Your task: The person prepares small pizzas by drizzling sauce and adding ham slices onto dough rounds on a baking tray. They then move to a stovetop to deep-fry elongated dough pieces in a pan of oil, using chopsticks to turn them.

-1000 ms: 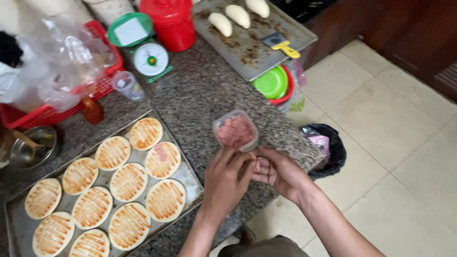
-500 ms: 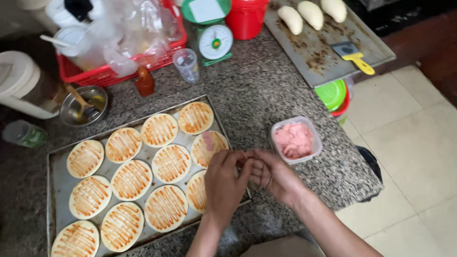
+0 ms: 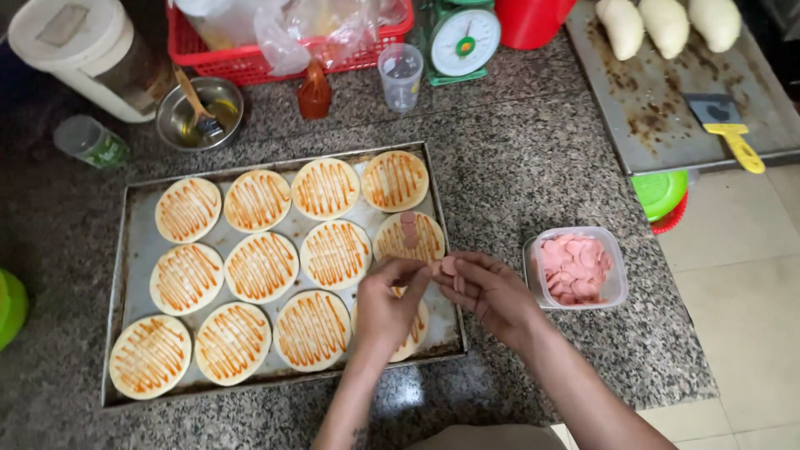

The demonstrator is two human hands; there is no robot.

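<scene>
Sausage slices (image 3: 450, 267) pinched between both hands, bottom-right round (image 3: 412, 333) half hidden

Speckled grey granite counter (image 3: 542, 158); beige tiled floor (image 3: 750, 317) at right.

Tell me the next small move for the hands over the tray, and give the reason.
Probably lay another sausage slice from the right hand onto the dough round just above the hands. The left hand is pinching at the small stack held there, and that round carries only a couple of slices near its top edge, while the other sauced rounds on the baking tray are bare.
</scene>
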